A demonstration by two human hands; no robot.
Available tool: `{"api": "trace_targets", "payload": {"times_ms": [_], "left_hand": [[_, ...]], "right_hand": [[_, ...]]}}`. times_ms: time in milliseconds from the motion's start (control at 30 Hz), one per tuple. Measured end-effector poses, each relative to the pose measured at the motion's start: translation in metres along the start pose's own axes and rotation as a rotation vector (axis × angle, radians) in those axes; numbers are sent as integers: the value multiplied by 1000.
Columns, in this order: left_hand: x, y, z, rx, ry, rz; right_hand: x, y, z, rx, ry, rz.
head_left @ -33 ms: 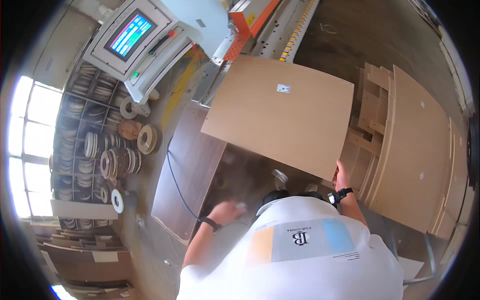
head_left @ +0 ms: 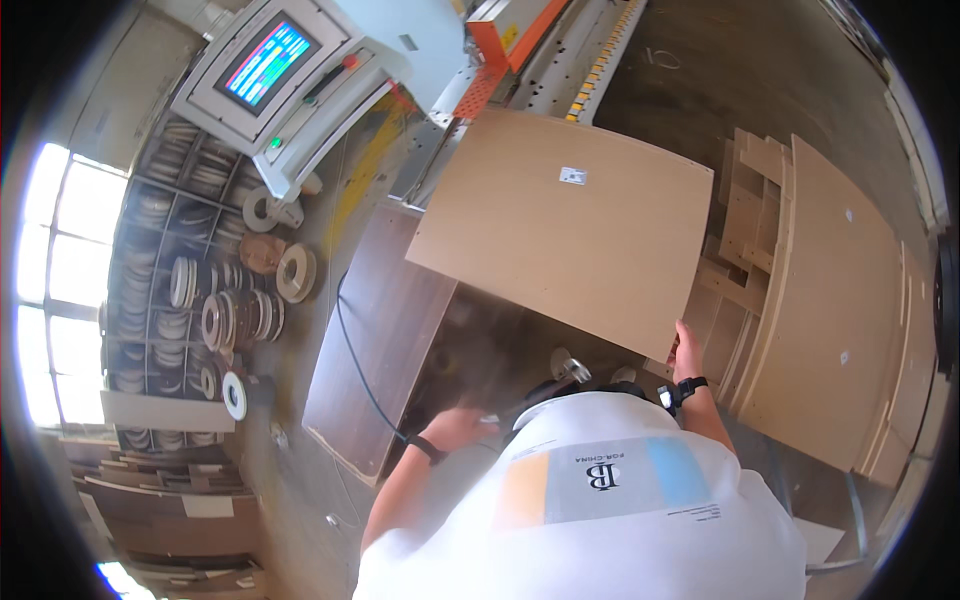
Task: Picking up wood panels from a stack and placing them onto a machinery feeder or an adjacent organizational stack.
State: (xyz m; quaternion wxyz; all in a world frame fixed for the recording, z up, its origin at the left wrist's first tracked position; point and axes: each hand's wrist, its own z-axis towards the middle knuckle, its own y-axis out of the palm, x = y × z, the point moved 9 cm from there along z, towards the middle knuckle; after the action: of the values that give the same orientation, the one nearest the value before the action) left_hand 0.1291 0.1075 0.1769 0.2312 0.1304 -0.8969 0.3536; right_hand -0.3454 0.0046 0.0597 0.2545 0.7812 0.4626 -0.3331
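Lying across the upper centre of the frame, the tan board (head_left: 560,230) shows me its broad face, with a small white label (head_left: 573,176) toward its upper edge. At its lower right corner I see the right hand (head_left: 686,352), fingers up against the edge; from my view I cannot tell whether they are closed around it. A black watch (head_left: 684,391) sits on that wrist.

The left hand (head_left: 458,428) is at the lower centre, well apart from the board. Its fingers look curled, but I cannot make out whether anything is in them. A dark cord (head_left: 358,366) runs down to that wrist from the brown panel (head_left: 375,325) at centre left, whose upper right part the board overlaps in my view.

In the upper left I have a pale console (head_left: 205,100) with a lit screen (head_left: 267,65), and left of centre, banding rolls (head_left: 229,322). Larger tan sheets (head_left: 825,325) are stacked on the right side of the frame.
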Motion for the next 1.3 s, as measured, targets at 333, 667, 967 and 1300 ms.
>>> {"api": "trace_targets", "payload": {"times_ms": [333, 667, 967, 1300], "left_hand": [[-202, -48, -69, 840, -657, -667], [-151, -46, 62, 841, -354, -1428], [-20, -9, 146, -12, -21, -450], [-105, 9, 49, 179, -303, -1010]], "right_hand": [[-34, 0, 4, 140, -482, -369], [-27, -1, 12, 24, -240, -305], [-41, 6, -9, -3, -11, -95], [6, 14, 7, -10, 197, 43]]}}
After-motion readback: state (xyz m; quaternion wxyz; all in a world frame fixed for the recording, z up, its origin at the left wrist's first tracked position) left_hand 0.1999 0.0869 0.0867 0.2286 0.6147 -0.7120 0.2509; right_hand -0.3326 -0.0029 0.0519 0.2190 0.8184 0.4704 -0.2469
